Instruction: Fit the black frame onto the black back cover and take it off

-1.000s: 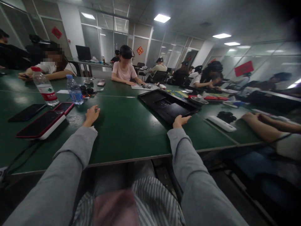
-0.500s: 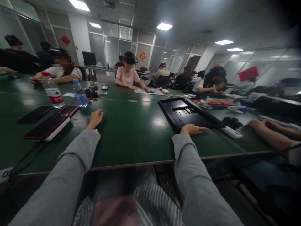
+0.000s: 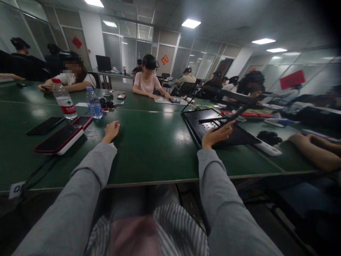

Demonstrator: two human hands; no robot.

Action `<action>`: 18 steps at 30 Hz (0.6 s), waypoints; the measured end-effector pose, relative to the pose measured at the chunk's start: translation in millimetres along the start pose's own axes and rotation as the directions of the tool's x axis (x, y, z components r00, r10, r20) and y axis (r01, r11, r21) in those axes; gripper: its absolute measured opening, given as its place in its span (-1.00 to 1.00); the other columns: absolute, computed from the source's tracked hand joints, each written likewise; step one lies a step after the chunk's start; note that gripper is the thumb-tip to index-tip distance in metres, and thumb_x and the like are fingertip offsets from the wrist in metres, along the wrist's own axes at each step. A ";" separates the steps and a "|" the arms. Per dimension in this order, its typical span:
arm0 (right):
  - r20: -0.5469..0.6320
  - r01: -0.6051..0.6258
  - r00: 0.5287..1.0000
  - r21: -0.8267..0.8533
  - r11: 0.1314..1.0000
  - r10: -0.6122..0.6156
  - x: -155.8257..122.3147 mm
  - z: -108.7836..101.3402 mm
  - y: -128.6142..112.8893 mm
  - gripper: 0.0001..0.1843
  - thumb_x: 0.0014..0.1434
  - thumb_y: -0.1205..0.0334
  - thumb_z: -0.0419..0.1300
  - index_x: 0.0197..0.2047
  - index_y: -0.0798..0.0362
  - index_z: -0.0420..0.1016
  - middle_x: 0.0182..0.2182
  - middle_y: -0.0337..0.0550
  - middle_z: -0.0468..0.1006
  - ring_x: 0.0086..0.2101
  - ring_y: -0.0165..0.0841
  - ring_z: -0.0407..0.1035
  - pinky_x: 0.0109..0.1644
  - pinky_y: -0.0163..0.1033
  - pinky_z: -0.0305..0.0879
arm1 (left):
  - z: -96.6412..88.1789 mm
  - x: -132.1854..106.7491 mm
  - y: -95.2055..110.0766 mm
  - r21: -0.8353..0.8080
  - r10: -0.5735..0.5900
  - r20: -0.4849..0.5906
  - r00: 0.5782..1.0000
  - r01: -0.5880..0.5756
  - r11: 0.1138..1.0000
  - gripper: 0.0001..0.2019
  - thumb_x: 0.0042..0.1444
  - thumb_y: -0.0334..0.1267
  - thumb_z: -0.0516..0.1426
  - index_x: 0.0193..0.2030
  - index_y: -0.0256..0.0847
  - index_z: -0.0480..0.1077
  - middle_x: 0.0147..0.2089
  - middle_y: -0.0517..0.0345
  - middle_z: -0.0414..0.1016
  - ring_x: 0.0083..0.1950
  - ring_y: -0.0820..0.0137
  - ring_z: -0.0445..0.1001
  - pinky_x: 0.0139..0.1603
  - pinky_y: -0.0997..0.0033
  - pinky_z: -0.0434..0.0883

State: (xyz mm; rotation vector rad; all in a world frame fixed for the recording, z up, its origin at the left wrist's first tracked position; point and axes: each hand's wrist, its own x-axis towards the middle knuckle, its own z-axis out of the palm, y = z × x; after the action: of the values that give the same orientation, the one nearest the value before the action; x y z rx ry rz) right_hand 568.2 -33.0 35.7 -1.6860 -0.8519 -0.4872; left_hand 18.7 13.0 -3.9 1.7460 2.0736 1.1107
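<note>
My left hand (image 3: pixel 112 131): half open, fingers loosely curled, holding nothing, at the green surface (image 3: pixel 154 149). My right hand (image 3: pixel 217 135): partly closed on one black frame (image 3: pixel 241 111), tilted up above a flat black panel (image 3: pixel 234 139). Near my left: one red-edged phone (image 3: pixel 58 138), one blue-capped bottle (image 3: pixel 94 104).

A rectangular black panel (image 3: pixel 238 138) is laid flat on the green surface (image 3: pixel 157 149), ahead of the right hand (image 3: pixel 217 135); a bright recessed section, dotted with small dark marks, is exposed near its middle. A slim black frame (image 3: pixel 243 110) is held by the right hand, tilted above the panel. The frame's far bar is blurred.
</note>
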 end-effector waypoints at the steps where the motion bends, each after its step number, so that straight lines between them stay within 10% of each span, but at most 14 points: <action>1: 0.050 0.080 0.995 0.019 0.997 -0.081 -4.6 2.8 -8.6 -0.11 0.35 0.34 0.01 0.70 0.26 -0.02 0.45 0.44 0.24 0.47 0.07 0.11 0.58 0.25 0.01 | 1.6 1.7 -2.2 -0.006 -0.002 0.000 1.000 0.002 1.000 -0.62 0.48 -0.23 0.11 0.34 -0.18 0.53 0.34 -0.24 0.62 0.39 -0.06 0.50 0.44 -0.15 0.35; 7: 0.232 0.364 0.885 0.200 0.910 -0.405 -32.3 21.7 -46.4 -0.26 0.47 0.20 -0.12 0.66 0.12 0.12 0.28 0.34 0.44 0.29 0.09 0.34 0.45 0.44 0.20 | 5.4 8.8 -7.7 -0.143 -0.022 -0.033 0.999 0.017 0.990 -0.63 0.50 -0.19 0.12 0.34 -0.23 0.50 0.33 -0.29 0.62 0.41 -0.01 0.52 0.47 -0.08 0.31; 18: 0.179 0.252 0.910 0.474 0.843 -0.373 -43.1 41.7 -32.7 -0.20 0.52 0.09 -0.17 0.72 0.13 -0.11 -0.08 0.08 0.57 -0.12 -0.11 0.55 0.23 0.16 0.50 | 6.1 22.0 -9.6 -0.577 -0.142 -0.279 0.950 -0.047 0.815 -0.40 0.50 0.15 0.17 0.37 -0.34 0.36 0.25 -0.35 0.56 0.35 0.03 0.53 0.43 0.05 0.37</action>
State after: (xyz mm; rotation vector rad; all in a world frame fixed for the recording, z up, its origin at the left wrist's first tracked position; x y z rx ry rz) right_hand 510.9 -2.0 14.9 -1.2025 -1.3441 -0.2573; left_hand 9.1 35.4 -7.9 1.2671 1.6366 1.8601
